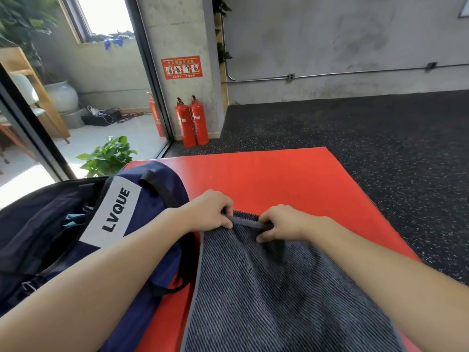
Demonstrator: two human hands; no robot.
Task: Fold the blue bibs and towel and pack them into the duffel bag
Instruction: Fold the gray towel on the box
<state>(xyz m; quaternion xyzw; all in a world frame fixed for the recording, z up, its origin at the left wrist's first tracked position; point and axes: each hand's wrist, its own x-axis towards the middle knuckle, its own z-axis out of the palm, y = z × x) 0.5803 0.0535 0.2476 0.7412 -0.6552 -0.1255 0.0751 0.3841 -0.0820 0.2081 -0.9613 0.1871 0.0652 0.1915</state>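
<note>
duffel bag point(142, 212): navy fabric, soft and slumped, on the left of the mat; top gapes open toward the left edge of view; white panel printed "lvque"; black webbing straps.
bag contents: a sliver of light blue cloth point(72, 219) inside the opening, possibly a bib, too little shows to be sure.
mat point(266, 179): red, flat, smooth, rectangular, lying on dark speckled floor point(368, 138).
left hand point(209, 212): fingers curled over, pinching the far hem of the towel, just beside the bag.
towel point(279, 295): grey-blue, ribbed terry with diagonal ridges, plain flat binding along its edges; long axis runs from the person outward across the mat; far end narrows and bunches between the two hands; left edge touches the bag's strap.
right hand point(281, 222): fingers curled, gripping the same far hem, near the left hand.
background: two red fire extinguishers point(191, 123) upright against a concrete pillar; potted green plant point(107, 154) behind glass at left.
</note>
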